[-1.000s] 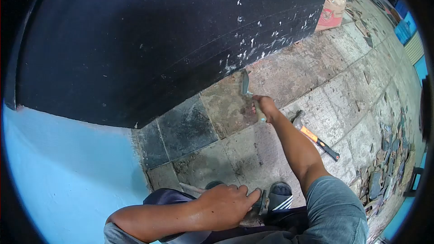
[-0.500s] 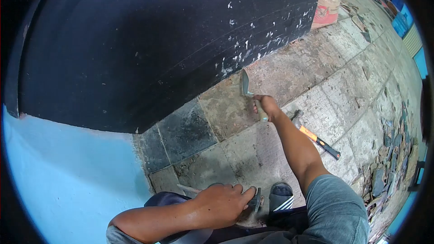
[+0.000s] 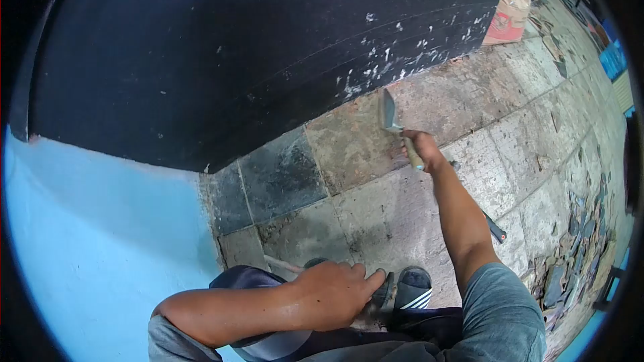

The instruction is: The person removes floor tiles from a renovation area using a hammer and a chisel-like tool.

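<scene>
My right hand (image 3: 422, 150) is closed around the handle of a trowel (image 3: 389, 112). Its grey blade is tilted up from the floor tiles near the base of the black wall (image 3: 268, 60). Below, my left hand (image 3: 337, 296) is bent over near my knee, fingers curled. A pale stick-like piece (image 3: 283, 263) juts out to its left and a dark piece (image 3: 384, 289) shows by its fingertips; what it grips is mostly hidden. Behind my right forearm lies a hammer (image 3: 495, 229), only its black handle end and part of its head showing.
Worn floor tiles (image 3: 376, 211) run along the wall, with darker tiles (image 3: 282, 175) near the corner. A light blue wall (image 3: 114, 228) stands at left. Broken tile pieces (image 3: 570, 255) are heaped at right. A paper sack (image 3: 510, 13) leans at the wall's far end.
The camera view has shifted. My right hand has turned the trowel so its blade shows broader and sits slightly away from the wall base. My forearm now covers the hammer's orange part.
</scene>
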Available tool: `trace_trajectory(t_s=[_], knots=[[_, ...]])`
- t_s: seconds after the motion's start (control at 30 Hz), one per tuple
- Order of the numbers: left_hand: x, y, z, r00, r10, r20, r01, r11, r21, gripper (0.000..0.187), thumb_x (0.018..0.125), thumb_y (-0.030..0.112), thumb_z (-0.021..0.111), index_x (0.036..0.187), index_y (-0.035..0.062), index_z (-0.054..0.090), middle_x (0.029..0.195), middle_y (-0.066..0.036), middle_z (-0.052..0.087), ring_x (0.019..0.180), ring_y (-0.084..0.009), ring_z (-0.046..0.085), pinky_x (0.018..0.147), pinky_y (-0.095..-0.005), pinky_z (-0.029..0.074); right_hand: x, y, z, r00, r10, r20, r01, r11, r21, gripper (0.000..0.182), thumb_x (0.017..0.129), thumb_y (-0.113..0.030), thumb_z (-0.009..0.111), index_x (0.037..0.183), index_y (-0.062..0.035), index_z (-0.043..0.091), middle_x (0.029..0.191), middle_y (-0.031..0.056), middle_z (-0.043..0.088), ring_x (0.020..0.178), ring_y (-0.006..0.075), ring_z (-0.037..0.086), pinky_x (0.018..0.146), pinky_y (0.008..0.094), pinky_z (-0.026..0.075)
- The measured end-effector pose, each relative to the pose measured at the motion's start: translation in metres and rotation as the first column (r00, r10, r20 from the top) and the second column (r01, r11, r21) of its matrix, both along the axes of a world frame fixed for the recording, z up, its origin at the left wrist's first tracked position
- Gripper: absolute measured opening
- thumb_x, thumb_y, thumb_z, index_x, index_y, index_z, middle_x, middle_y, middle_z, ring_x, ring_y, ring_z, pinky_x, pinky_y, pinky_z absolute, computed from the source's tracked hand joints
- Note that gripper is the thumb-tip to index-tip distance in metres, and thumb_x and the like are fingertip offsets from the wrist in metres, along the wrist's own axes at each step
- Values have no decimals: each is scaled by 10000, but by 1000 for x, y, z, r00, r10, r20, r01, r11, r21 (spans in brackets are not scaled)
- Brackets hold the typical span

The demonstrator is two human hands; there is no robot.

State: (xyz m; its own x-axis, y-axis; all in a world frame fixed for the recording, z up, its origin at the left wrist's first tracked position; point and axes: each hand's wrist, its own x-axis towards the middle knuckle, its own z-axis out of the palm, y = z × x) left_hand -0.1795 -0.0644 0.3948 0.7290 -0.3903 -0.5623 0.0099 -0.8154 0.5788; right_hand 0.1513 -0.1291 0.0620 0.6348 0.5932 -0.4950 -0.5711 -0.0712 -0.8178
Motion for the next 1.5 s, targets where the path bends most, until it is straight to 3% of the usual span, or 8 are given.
trace_trajectory(t_s=[0.13,0.47,0.6,0.77,0.9,1.1,1.17,1.5], knots=[[3,1,6,998,0,-63,0,1000,1,452,987,204,578,1364,-15,457,1039,-250,632,941,-429,662,801,-493,532,9,2,-14,799,-590,117,597,801,-34,244,1007,-200,576,1049,28,653,701,92,602,562,201,598,498,351,476],[0,-3,0,998,-9,54,7,999,40,469,873,143,590,1297,-54,573,921,-246,672,827,-393,706,709,-462,557,-80,24,21,873,481,78,-468,873,-139,263,1009,-230,632,1077,22,663,791,84,628,607,190,612,554,326,515],[-2,0,2,997,-17,75,14,999,41,503,877,145,581,1336,-62,563,923,-246,677,825,-381,709,707,-450,560,-66,27,1,845,512,-153,-528,845,-85,268,1004,-245,635,1124,-9,676,848,70,660,641,158,629,556,284,536],[-12,2,5,997,17,72,-19,999,26,513,889,146,560,1353,-73,554,953,-260,683,869,-380,711,736,-451,561,20,-28,-12,981,174,82,-156,970,-185,369,1014,-250,554,1226,31,663,923,127,716,695,207,670,636,330,571],[-16,4,6,999,26,38,-27,999,36,484,893,151,553,1323,-71,561,958,-261,685,883,-392,708,752,-460,560,123,-95,-72,624,210,752,515,614,-598,505,900,-393,694,1197,16,706,1050,290,727,997,447,710,824,518,557],[-20,5,-1,998,29,61,-29,1000,7,453,881,131,568,1285,-74,557,931,-261,675,842,-408,704,732,-479,562,148,-210,-33,498,170,850,694,509,-509,625,914,-403,679,1414,-48,557,1198,257,693,1114,417,666,936,503,513],[-17,7,1,1000,6,16,-6,1000,20,499,871,118,609,1312,-101,527,942,-270,656,848,-419,707,737,-479,567,122,-213,4,450,313,837,823,219,-524,594,923,-402,691,1427,-112,569,1304,218,648,1218,404,606,987,501,485],[-14,2,-23,971,58,234,-34,994,-104,411,931,162,568,1302,-14,559,1072,-235,604,996,-397,647,842,-476,529,-37,-219,38,-27,764,645,172,639,-749,525,917,-238,641,1366,7,528,1338,234,531,1304,422,457,1094,518,345]])
